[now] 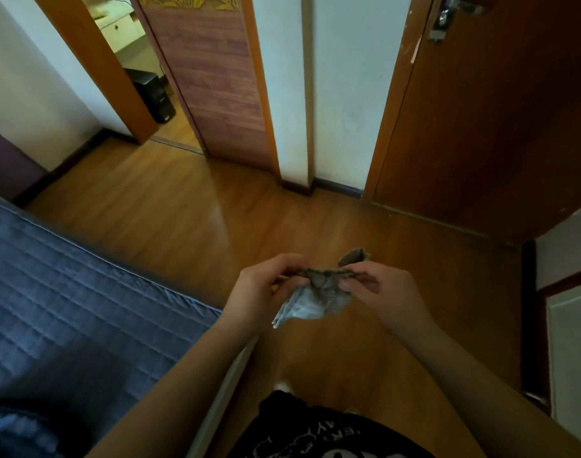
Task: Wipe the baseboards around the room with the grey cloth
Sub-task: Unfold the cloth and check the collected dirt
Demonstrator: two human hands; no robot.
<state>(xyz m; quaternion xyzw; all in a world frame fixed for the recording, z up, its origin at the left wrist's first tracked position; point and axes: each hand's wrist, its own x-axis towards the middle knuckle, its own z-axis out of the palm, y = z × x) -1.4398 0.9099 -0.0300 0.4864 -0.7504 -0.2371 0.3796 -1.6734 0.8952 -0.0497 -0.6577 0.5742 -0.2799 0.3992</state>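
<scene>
Both hands, left hand (262, 285) and right hand (378, 287), pinch the crumpled grey cloth (315, 297) between closed fingertips, held above the floor. The dark wooden baseboard (337, 186) lies well ahead, not touched; wiping seemingly remains undone.

The grey cloth (310, 297) is crumpled and suspended above the floor. The dark baseboards (337, 186) run along the wall bases.

White lettering runs across the person's black shirt (319, 434) at the bottom edge of view, upside down and cut off; no word reads clearly.
</scene>
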